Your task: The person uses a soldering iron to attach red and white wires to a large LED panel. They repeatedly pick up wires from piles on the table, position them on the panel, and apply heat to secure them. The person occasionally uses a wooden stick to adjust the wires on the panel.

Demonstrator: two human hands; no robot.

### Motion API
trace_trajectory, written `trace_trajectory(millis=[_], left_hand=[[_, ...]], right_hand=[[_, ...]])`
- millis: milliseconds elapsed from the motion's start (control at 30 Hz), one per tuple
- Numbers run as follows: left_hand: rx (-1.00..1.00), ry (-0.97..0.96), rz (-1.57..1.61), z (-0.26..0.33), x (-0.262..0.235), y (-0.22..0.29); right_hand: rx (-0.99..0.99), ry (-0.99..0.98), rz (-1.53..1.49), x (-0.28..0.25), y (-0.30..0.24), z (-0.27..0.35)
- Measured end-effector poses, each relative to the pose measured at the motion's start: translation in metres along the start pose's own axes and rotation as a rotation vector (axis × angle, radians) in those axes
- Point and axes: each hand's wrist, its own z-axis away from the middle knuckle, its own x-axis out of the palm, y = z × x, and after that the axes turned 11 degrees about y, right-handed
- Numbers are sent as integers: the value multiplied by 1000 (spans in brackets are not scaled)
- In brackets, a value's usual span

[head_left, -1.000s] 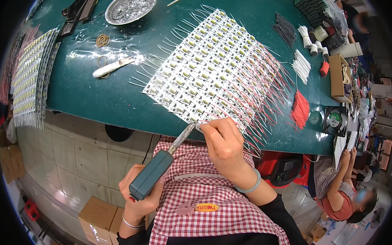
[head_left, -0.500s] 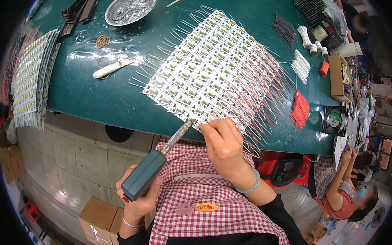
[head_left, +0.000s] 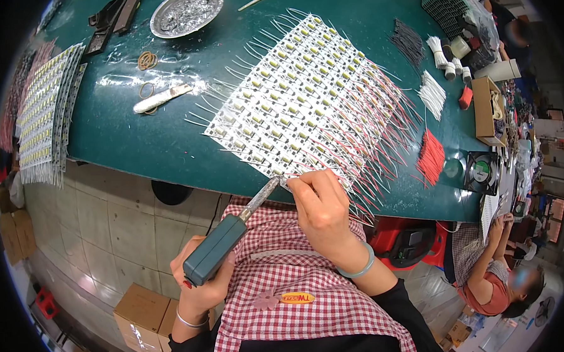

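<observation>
My left hand [head_left: 204, 277] is wrapped round the dark green handle of a soldering iron [head_left: 217, 249]. Its tip rests at the near corner of a white circuit board panel [head_left: 285, 106], which carries rows of yellow components. White wires stick out along the panel's left side, and red and white wires crowd its right side. Beside the iron's tip, my right hand [head_left: 321, 206] is closed in a pinch over the panel's near edge. The fingers hide what they hold, possibly a thin wire.
On the green table lie a metal dish [head_left: 185, 13], a white-handled knife [head_left: 162, 98], rubber bands [head_left: 147, 60] and bundles of red wires [head_left: 430, 158], white wires [head_left: 432, 95] and black wires [head_left: 408, 43]. More panels [head_left: 49, 114] hang over the left edge. A co-worker [head_left: 494, 280] sits at right.
The soldering iron and my left hand have shifted slightly right, bringing the tip nearer my right fingertips. My right hand stays almost where it was.
</observation>
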Motion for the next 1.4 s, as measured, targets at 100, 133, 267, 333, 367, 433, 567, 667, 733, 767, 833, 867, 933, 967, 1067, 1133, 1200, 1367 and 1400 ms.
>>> trace_trajectory(millis=[100, 133, 267, 333, 367, 433, 567, 667, 733, 767, 833, 867, 933, 967, 1067, 1133, 1200, 1367, 1400], left_hand=[[31, 1, -16, 0, -2, -3], [45, 4, -20, 0, -3, -4], [-183, 127, 60, 15, -9, -10], [-263, 173, 76, 18, -13, -10], [-235, 186, 69, 16, -14, -10], [-179, 210, 55, 9, -14, -11], [-26, 309, -51, -17, -14, -7], [149, 506, -185, -49, -12, 1], [292, 676, -21, -81, -8, 19], [330, 711, -32, -102, -5, 21], [366, 738, -163, -146, -1, 21], [367, 733, -285, -168, 1, 17], [175, 625, -53, -204, 7, -8], [51, 552, -45, -212, 11, -14], [29, 649, 119, -203, 30, 4], [106, 651, 104, -196, 35, 14], [-21, 586, 217, -185, 33, 15], [-141, 601, 277, -166, 43, 15], [-148, 575, 269, -165, 44, 15]], right_hand=[[0, -3, -5, -1, -1, -1], [-1, -3, -7, -1, -1, -2], [4, -7, -3, -1, -1, -1], [4, -5, -1, -1, 1, -1], [5, -8, 0, -1, 1, -1], [8, -12, 5, -2, 1, 0], [24, -21, -9, -3, -2, -3], [32, -8, -17, -6, -2, -3], [43, -5, -18, -5, -3, -4], [48, -4, -15, -5, -4, -4], [43, -2, -37, -6, -8, -7], [37, -4, -56, -8, -9, -8], [64, 14, -116, -14, -8, -10], [80, 27, -153, -20, -5, -17], [131, 97, -187, -53, 17, -34], [140, 143, -65, -78, 49, -55], [158, 214, 32, -105, 90, -78], [235, 306, 172, -142, 221, -112], [219, 288, 224, -148, 241, -114]])
